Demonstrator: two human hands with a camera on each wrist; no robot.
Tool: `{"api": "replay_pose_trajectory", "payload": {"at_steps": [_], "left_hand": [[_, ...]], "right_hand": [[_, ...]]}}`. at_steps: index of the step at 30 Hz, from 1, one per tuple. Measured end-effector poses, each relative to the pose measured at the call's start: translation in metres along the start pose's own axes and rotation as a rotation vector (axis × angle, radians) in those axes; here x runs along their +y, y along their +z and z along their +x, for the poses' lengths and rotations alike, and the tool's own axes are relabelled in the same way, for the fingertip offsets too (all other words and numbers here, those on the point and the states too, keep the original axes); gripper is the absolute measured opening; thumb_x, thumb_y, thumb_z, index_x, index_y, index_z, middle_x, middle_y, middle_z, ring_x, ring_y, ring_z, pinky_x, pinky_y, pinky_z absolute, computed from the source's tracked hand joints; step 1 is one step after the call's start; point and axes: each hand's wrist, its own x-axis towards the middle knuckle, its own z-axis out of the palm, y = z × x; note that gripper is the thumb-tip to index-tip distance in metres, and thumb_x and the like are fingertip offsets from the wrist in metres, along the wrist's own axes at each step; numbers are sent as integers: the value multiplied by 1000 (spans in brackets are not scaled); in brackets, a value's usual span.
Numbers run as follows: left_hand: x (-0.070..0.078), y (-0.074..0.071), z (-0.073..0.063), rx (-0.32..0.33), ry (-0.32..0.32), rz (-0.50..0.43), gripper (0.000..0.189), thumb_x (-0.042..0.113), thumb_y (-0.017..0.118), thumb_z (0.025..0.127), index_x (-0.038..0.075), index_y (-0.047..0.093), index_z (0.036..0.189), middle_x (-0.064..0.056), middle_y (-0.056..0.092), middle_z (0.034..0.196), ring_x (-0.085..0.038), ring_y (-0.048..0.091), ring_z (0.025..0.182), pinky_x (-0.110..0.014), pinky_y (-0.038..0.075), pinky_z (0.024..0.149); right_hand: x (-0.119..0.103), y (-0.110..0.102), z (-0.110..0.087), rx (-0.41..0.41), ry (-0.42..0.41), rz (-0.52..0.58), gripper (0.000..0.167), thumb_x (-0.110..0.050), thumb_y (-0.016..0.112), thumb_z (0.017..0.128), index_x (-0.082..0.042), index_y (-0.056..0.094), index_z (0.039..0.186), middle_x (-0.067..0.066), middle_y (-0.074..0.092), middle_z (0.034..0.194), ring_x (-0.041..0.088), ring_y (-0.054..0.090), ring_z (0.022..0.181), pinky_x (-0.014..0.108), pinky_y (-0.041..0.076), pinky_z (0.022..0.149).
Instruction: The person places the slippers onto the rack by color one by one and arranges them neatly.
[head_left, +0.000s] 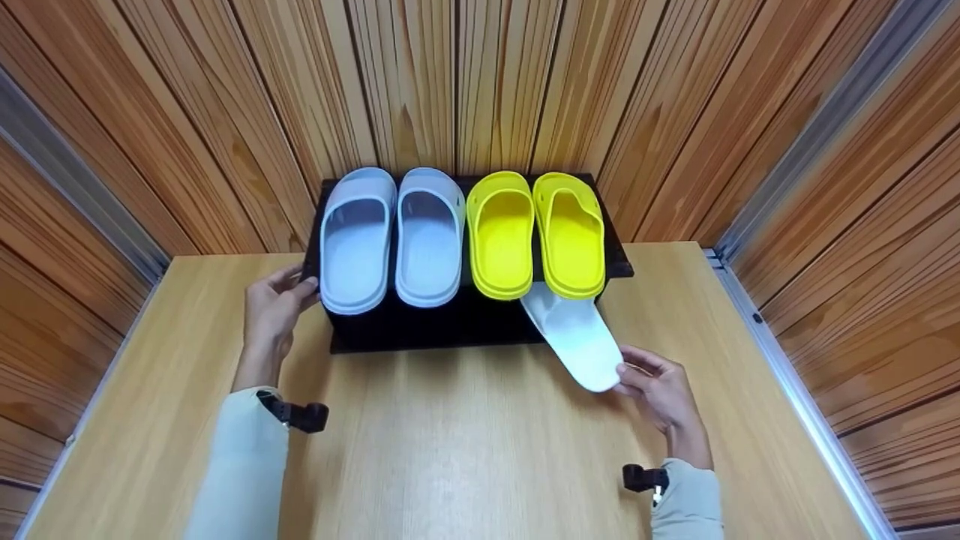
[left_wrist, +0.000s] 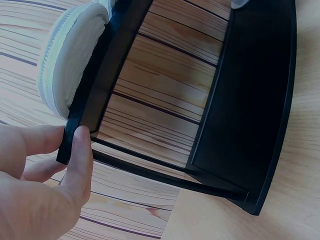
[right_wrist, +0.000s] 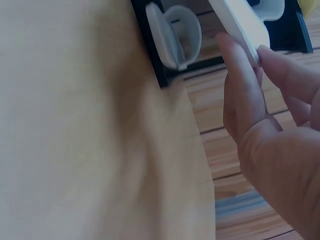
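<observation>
A black two-level shoe rack (head_left: 420,322) stands against the back wall. My left hand (head_left: 271,311) pinches the left end of its top shelf, thumb on one face and fingers on the other (left_wrist: 47,175). My right hand (head_left: 664,390) holds a white slipper (head_left: 581,341) by its heel end, between thumb and fingers. The slipper slants, its toe part hidden beneath the top shelf's right side. In the right wrist view another white slipper (right_wrist: 162,37) sits on the lower shelf, near the rack's end.
On the top shelf, a light blue-grey pair of slippers (head_left: 356,251) stands at left and a yellow pair (head_left: 504,240) at right, heels overhanging the front edge. Wood-patterned walls (head_left: 480,82) enclose the wooden table (head_left: 450,450) at the back and both sides.
</observation>
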Motion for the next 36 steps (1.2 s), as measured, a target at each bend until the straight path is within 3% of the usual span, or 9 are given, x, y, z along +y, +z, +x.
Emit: {"api": "replay_pose_trajectory", "payload": {"at_steps": [10,23,29,36], "left_hand": [[1,0,-1,-2,-3,21,45,0,57,101,-1,51,146,-18,54,133,-17,64,108,-23,52,92],[-1,0,0,10,0,8,44,-1,59,100,-3,52,144,-19,55,131,-13,66,99,-22,53,89],[-1,-1,2,6,-7,7,45,0,59,100,-1,52,145,-21,52,138,-12,66,99,-22,53,90],[-1,-1,2,-1,-2,-13,46,-1,59,100,-1,52,145,-20,51,137,-10,66,97,-22,53,90]], "right_hand": [[11,30,4,44,-16,99,40,19,62,89,13,61,128,13,67,105,23,69,80,32,60,68],[22,57,3,109,1,181,38,16,63,91,6,66,128,12,64,105,24,70,87,37,60,77],[34,74,4,141,-11,229,40,17,61,92,14,57,132,10,65,100,21,70,85,36,61,76],[44,96,7,165,-2,289,31,17,59,93,9,67,121,11,64,101,19,69,84,35,61,75]]}}
